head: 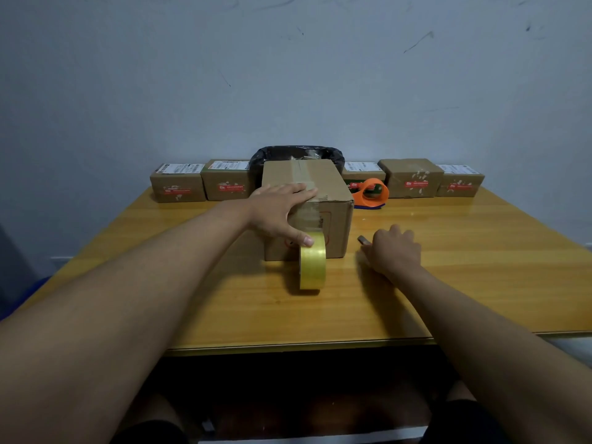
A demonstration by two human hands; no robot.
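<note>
At the middle of the wooden table (480, 267) stands one large cardboard box (331, 184), sealed along its top with clear tape. One left hand (278, 209) lies across the box's top at its nine o'clock corner, fingers straight and spread flat on the cardboard. Its thumb (302, 239) reaches down the front face to touch the top of the tape roll.

One yellow tape roll (313, 267) stands on edge at the box's six o'clock, right against the front face. At the box's four o'clock, one right hand (395, 251) rests knuckles up on the table. Its fingers are curled round a small dark object (363, 240), whose end pokes out towards the box.

Along the far edge sit five small parcels (177, 185) with red labels, two at ten o'clock and three at two o'clock. One orange tape dispenser (362, 193) lies in front of the nearest right-hand parcel. One bin (266, 155) lined with a black bag shows at twelve o'clock, behind the box.

That table is glossy, honey-coloured wood grain. Behind it rises a pale grey wall (288, 75) marked with dark scuffs.
</note>
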